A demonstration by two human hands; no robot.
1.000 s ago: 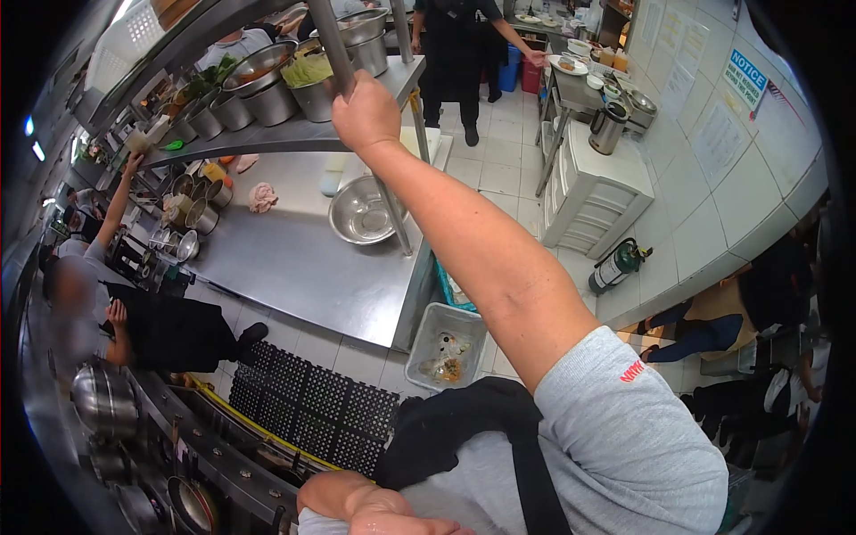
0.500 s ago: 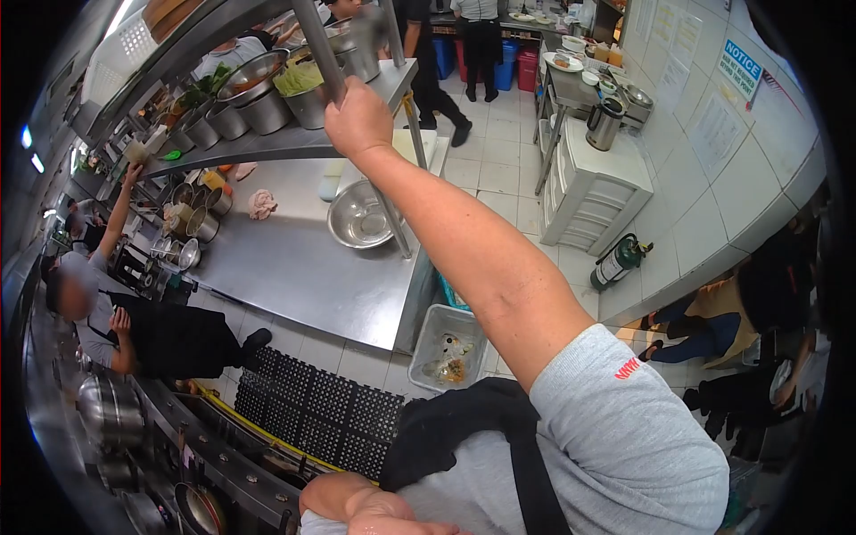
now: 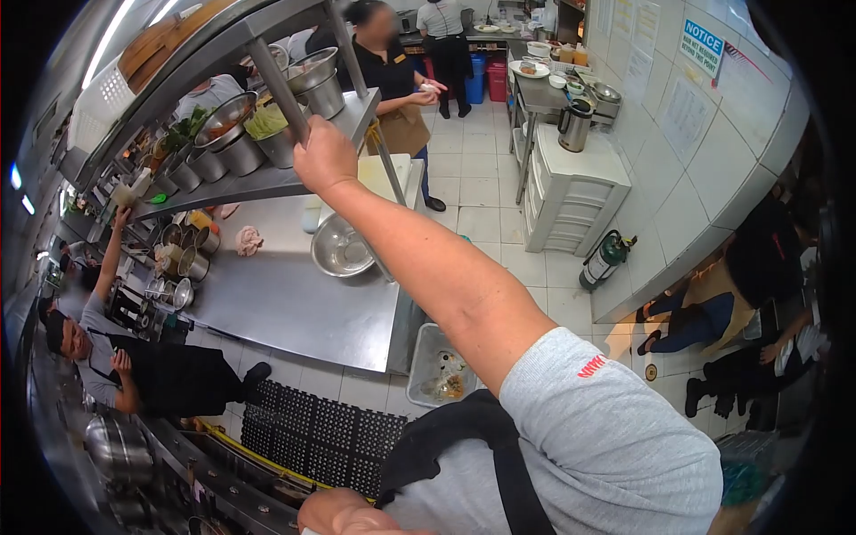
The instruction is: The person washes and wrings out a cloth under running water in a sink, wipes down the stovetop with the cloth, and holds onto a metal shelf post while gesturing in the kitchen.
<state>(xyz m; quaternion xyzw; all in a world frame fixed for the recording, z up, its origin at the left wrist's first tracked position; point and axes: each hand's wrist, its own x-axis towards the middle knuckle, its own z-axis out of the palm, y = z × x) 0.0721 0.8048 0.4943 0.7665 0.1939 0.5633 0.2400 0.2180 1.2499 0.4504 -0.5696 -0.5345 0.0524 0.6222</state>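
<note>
My right hand (image 3: 325, 156) is stretched out across the view, its fingers wrapped round the metal shelf post (image 3: 276, 89) of the raised steel shelf. Close by on that shelf stand metal pots: one holds leafy greens (image 3: 267, 125), and a steel bowl (image 3: 234, 120) rests over others. Below my forearm, a wide steel bowl (image 3: 341, 248) sits on the steel worktable (image 3: 294, 308). At the bottom edge shows part of my left hand (image 3: 348, 514), bent near my body; its fingers are cut off by the frame.
A plastic bin (image 3: 419, 374) with scraps stands by the table's end. Left, a co-worker (image 3: 169, 374) in a dark apron reaches toward the shelf. Another person (image 3: 388, 80) stands beyond the shelf. A white drawer unit (image 3: 571, 187) and fire extinguisher (image 3: 608, 259) line the wall.
The view has shifted slightly, with my right hand still round the post. A person with a brown apron has come into view beyond the shelf, where someone was walking before.
</note>
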